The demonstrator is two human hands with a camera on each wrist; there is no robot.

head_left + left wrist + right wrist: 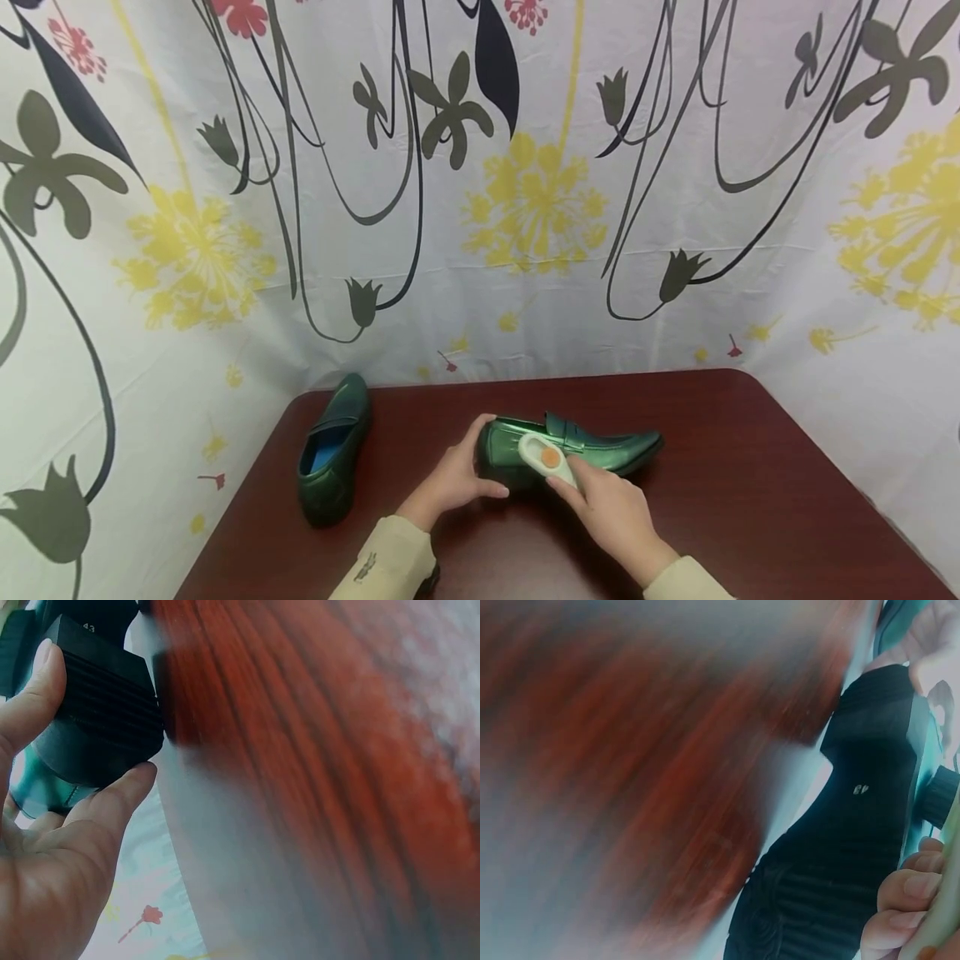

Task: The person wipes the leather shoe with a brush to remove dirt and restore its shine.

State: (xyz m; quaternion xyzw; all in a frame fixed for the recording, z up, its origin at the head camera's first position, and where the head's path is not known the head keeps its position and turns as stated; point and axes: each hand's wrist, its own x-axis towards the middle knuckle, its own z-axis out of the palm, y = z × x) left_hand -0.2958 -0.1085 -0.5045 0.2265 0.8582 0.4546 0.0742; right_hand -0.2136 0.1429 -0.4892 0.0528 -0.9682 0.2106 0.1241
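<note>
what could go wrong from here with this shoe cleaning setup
The left hand grips the green shoe around its heel, leaving the toe unsupported by either hand, so firm pressure might twist it loose. The right hand holds the pale tool against the shoe's glossy side; a hard edge could scuff it. The other shoe stands near the table's far left corner, so a bump might knock it off.

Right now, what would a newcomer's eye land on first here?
Probably the shiny green penny loafer central on the table, left fingers gripping its heel, right fingers holding a pale brush at its side. Next, the floral cloth behind and the matching loafer to the left.
</note>
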